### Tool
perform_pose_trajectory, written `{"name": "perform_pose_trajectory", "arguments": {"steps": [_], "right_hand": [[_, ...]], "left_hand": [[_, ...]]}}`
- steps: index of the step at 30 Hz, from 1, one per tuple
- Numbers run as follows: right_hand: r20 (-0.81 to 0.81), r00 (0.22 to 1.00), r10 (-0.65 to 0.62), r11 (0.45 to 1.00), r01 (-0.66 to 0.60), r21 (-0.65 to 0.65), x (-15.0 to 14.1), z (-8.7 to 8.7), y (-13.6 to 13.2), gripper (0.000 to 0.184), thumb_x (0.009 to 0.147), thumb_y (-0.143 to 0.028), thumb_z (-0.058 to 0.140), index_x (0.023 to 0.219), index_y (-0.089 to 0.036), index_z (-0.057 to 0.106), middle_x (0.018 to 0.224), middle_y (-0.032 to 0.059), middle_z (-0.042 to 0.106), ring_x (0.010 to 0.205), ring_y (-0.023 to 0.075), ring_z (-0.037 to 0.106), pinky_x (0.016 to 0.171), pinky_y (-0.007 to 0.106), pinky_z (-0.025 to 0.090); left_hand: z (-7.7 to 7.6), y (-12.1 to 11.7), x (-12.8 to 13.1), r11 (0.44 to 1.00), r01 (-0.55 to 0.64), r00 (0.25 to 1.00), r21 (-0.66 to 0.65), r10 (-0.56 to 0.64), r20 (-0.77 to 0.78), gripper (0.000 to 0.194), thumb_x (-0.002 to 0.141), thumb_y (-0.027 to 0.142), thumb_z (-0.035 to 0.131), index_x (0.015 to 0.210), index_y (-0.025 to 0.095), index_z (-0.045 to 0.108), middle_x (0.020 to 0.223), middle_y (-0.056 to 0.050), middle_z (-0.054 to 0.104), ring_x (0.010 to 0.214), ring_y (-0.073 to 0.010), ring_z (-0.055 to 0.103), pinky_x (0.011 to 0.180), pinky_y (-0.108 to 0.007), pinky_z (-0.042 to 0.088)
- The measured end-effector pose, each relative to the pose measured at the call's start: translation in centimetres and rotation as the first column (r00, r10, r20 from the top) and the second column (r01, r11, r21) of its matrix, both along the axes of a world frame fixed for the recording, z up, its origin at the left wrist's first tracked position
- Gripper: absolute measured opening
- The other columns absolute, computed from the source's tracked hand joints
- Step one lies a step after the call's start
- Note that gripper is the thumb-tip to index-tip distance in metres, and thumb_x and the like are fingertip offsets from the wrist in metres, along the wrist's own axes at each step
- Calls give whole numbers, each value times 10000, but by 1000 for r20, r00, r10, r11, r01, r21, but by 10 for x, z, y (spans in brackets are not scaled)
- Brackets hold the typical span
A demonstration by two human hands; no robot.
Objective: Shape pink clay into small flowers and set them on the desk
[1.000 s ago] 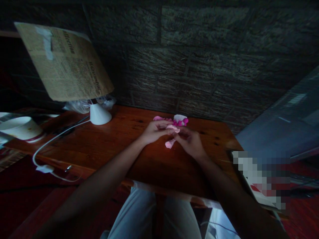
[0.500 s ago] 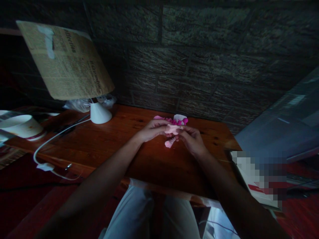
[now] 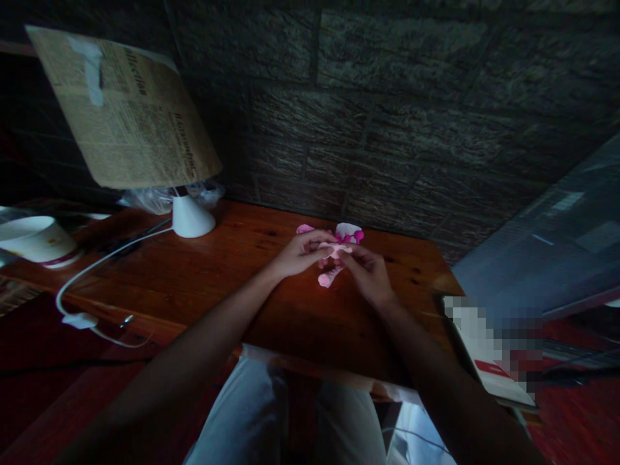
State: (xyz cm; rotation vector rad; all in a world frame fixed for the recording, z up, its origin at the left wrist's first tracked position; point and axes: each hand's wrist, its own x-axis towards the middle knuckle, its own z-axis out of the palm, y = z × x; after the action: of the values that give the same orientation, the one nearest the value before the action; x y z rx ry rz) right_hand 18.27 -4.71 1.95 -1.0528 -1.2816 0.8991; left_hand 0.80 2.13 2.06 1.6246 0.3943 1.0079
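Note:
My left hand (image 3: 296, 256) and my right hand (image 3: 370, 274) meet above the wooden table, fingers closed from both sides on a pale pink piece (image 3: 335, 248). It looks soft and flattened with an uneven edge, like modelling clay, though the material is not certain. Just below my fingertips a short, light pink roll (image 3: 327, 279) lies on the table. Behind my hands are small bright magenta pieces (image 3: 358, 236) and a whitish pink flat piece (image 3: 347, 228); my fingers partly hide them.
At the left stand a lamp (image 3: 192, 216) with a newspaper-print shade and a paper cup (image 3: 41, 242). A white cord (image 3: 101, 261) runs over the table's front edge (image 3: 329, 369). A stone wall (image 3: 334, 129) rises behind; a flat book-like object (image 3: 504, 381) lies at the right.
The pale pink piece now shows narrower and more edge-on between my fingers. My hands stay nearly in place; the whole view has shifted slightly.

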Motion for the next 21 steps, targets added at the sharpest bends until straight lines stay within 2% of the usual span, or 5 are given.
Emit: {"name": "perform_pose_trajectory", "arguments": {"steps": [11,15,18,20,21], "right_hand": [[18,1000,20,999,-19,-40,-2,5,2,302,704,-509,824,766,-220,758,684,3,729,602,151,648,635,309,551],[-61,998,19,998,-22,-64,-5,7,1,265,681,-463,828,750,-219,747,644,-10,696,576,133,612,611,288,530],[-136,991,-18,998,10,-56,2,8,0,246,682,-442,824,748,-225,727,663,-17,684,570,121,585,584,273,510],[-181,981,-72,997,68,-26,9,8,-1,246,699,-448,817,755,-231,716,677,-21,677,580,118,580,579,267,504],[-200,976,-91,996,90,-16,12,9,-1,250,702,-454,819,766,-235,717,686,-21,679,595,120,589,589,267,510]], "left_hand": [[4,-1,-2,993,-97,993,60,101,-58,251,744,371,806,819,153,708,612,16,626,493,-79,551,459,-191,435],[7,0,-6,994,-105,991,43,108,-73,237,744,347,806,829,147,713,569,21,620,457,-70,529,450,-193,404],[10,11,-18,969,-249,968,-15,249,33,208,743,333,793,791,155,696,587,17,624,461,-63,506,447,-194,376],[10,23,-29,898,-434,879,-73,439,186,201,756,338,766,741,163,668,555,39,572,443,-48,443,443,-190,340],[9,29,-34,866,-490,841,-97,499,209,192,758,333,763,762,164,673,585,34,587,460,-51,451,455,-194,345]]}}
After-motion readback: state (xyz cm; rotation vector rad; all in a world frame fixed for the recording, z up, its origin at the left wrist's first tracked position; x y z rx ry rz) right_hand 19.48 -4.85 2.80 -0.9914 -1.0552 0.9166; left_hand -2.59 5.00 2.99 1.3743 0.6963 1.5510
